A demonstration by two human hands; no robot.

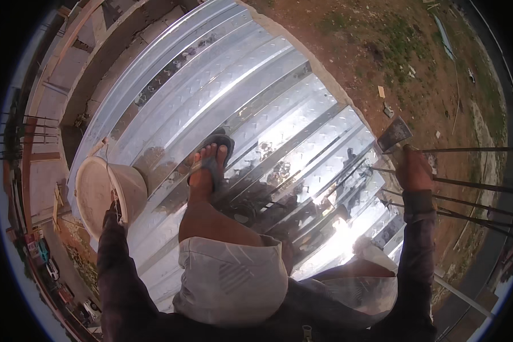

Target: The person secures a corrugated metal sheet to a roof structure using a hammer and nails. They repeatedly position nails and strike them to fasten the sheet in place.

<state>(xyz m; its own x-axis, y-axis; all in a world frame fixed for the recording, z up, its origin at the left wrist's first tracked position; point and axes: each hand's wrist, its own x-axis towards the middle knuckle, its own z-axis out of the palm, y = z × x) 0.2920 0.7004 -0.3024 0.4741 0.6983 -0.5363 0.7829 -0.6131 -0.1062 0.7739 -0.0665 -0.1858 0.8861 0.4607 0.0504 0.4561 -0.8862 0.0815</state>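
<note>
My left hand (113,215), partly hidden by its dark sleeve, is closed on the wire handle of a pale bucket (134,191). The bucket is at the left of the ribbed metal sheeting; I cannot make out its contents. At the right, my right hand (414,171) wraps round the handle of a flat-bladed trowel (395,134). The blade points up and to the left, near the sheeting's edge, and the grip is mostly hidden by my fingers. One sandalled foot (210,162) rests on the sheeting between my hands.
Shiny ribbed metal sheeting (222,85) lies under me, with wet-looking patches and strong glare. Several dark steel bars (473,185) jut out past its right edge. Beyond that lies lower dirt ground (347,34). A block wall (91,68) runs along the far left.
</note>
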